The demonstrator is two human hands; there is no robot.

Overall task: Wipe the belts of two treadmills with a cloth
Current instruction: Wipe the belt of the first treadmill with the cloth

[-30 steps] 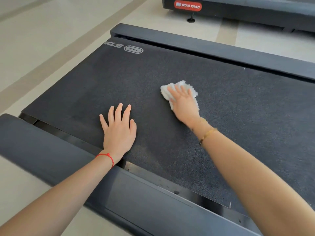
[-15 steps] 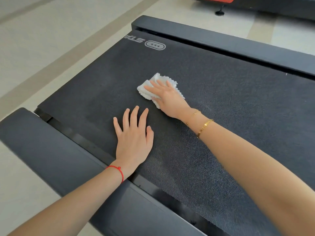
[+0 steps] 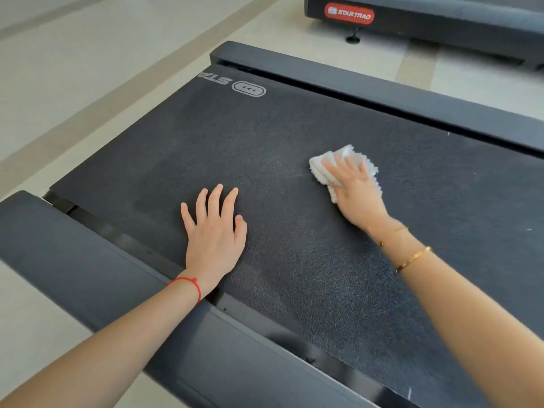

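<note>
1. White, soft, crumpled cloth with a scalloped edge (image 3: 343, 166) is lying on the black textured treadmill belt (image 3: 294, 260), toward the far side rail (image 3: 382, 92), pinned under the right hand (image 3: 354, 189).
2. Right-hand fingers (image 3: 350, 164) are lying straight and slightly spread, pressing flat on the cloth; no pinch or curl is showing.
3. Left hand (image 3: 213, 231) is resting palm-down on the bare belt beside the near side rail (image 3: 88, 260), fingers apart, holding nothing, well apart from the cloth.
4. Handling judgement: the cloth is looking light and limp, so it is likely bunching under pressure; a flat palm over its middle is probably holding it better than an edge grip. The belt's grainy surface is likely dragging on the fabric rather than letting it slide freely.
5. Change against the frame half a second back: the cloth and right hand are now sitting further to the person's right and nearer the far rail, no longer close beside the left hand. The left hand is staying planted near the near rail.
6. Second treadmill with a red logo plate (image 3: 348, 13) is showing at the top right; its belt is out of sight.
</note>
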